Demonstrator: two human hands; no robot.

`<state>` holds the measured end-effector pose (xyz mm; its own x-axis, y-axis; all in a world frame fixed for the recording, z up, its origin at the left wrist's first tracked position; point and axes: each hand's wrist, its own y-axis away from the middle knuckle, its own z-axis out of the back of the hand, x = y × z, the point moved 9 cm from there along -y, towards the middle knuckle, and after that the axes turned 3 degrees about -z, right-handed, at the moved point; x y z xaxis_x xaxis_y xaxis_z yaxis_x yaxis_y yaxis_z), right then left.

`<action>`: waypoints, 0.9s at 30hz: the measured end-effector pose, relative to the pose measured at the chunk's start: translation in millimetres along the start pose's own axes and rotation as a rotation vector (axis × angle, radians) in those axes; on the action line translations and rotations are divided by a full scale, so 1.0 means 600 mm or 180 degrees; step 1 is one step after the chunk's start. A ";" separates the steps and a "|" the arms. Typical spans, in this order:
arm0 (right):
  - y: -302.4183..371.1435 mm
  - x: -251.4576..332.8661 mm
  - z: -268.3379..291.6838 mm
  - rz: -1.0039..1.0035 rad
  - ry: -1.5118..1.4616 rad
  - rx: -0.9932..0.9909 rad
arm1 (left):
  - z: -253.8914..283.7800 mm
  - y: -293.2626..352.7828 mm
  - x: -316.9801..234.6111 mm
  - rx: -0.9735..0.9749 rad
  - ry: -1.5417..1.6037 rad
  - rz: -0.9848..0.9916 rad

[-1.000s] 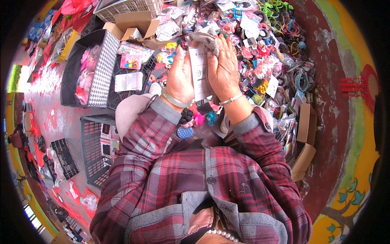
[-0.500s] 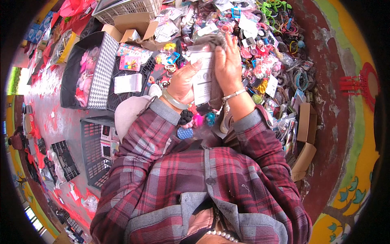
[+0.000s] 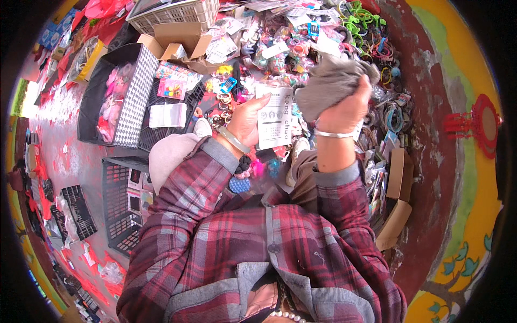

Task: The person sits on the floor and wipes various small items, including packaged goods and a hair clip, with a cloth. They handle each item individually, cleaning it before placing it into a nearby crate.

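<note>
My left hand [image 3: 244,123] pinches the left edge of a white printed card [image 3: 273,126], thumb on its face; whether a clear bag surrounds the card I cannot make out. To its right, my right hand [image 3: 347,112] is raised and closed round a bunched grey fabric piece [image 3: 329,85]. The fabric looks soft and is smeared by motion, so its exact kind is unclear. Card and fabric are apart. Beneath and beyond both hands spreads a heap of small bagged hair accessories [image 3: 280,51].
On the left stand a black-and-white patterned bin [image 3: 134,97] with pink items, a grey plastic crate [image 3: 116,210] and an opened cardboard box [image 3: 180,40]. Green headbands [image 3: 363,19] lie at the far right. Cardboard boxes [image 3: 399,175] sit by the right wall.
My right hand has lifted away from the card to the right, taking the grey fabric with it. My left hand keeps the card, now uncovered and slightly lower.
</note>
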<state>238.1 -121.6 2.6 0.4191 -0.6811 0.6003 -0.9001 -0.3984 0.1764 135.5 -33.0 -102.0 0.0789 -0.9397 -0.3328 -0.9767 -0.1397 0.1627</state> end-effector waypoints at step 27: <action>0.106 -0.183 -0.076 0.2448 0.5258 0.2534 | -0.050 0.028 -0.141 0.0052 0.0077 -0.1393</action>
<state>129.4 -44.3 -16.4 -0.8791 0.1285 0.4591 -0.3630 -0.8047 -0.4697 118.7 34.7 -43.1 0.4905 -0.8002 -0.3452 -0.8533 -0.5215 -0.0036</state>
